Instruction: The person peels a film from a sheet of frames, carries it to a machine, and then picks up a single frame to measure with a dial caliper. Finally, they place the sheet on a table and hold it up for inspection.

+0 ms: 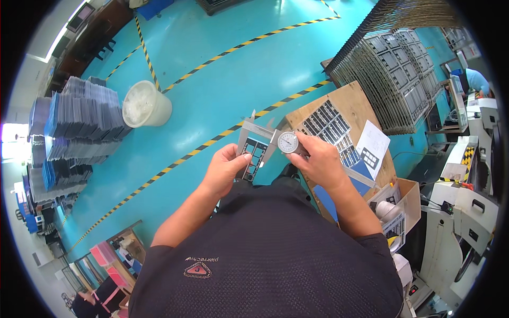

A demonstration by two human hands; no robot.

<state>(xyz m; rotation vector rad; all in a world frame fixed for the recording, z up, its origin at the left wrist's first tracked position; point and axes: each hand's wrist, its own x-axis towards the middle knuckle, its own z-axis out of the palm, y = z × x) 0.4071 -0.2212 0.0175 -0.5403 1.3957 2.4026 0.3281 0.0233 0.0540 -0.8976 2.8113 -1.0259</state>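
Note:
My left hand (225,168) grips a small dark panel (256,151) with rectangular openings, its thumb lying over the panel's left side. A dial caliper (260,130) with a round white dial is in my right hand (321,159); thumb and fingers close round it beside the dial. Its long beam slants down to the right under that hand. The caliper's jaws stand on either side of the panel's upper part; whether both touch it I cannot tell. Similar dark panels (326,123) lie in rows on a wooden board (352,98) just beyond my right hand.
On the board also lie a white printed sheet (374,139) and a blue sheet (361,175). An open box (408,204) with a white roll stands by my right elbow. Beyond is a rack of wire shelves (392,74). At left are a white bucket (154,108) and stacked sheets (87,114).

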